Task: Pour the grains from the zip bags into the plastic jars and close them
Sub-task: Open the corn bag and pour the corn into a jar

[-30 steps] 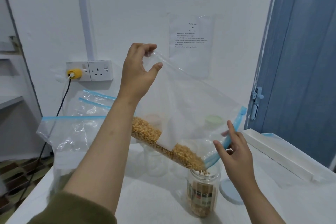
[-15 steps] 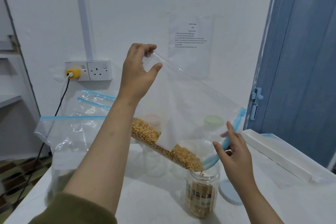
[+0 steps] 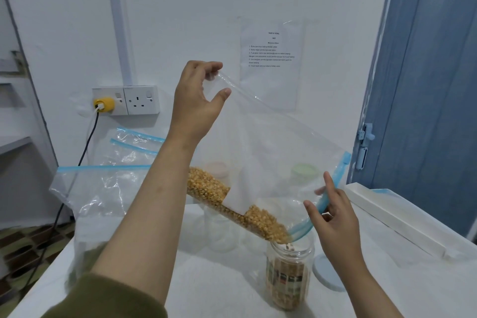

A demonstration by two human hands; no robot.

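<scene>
Golden-yellow corn kernels [image 3: 206, 186] fill a clear zip bag [image 3: 271, 142] with a blue seal strip [image 3: 333, 188]. The lid [image 3: 326, 276] on the table looks pale blue; the plug [image 3: 104, 105] is yellow.

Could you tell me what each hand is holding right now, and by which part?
Both hold the zip bag: the left hand pinches its raised bottom corner, the right hand grips the blue zip edge at the mouth above the jar.

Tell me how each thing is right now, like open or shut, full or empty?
zip bag: open, tilted, pouring.
grains: sliding to the bag's mouth.
jar: lid off, mostly full.
blue lid: off, flat on the table beside the jar.
left hand: pinches the bag's raised corner.
right hand: holds the bag's zip edge.
spare bags: empty.
yellow plug: plugged in.
</scene>
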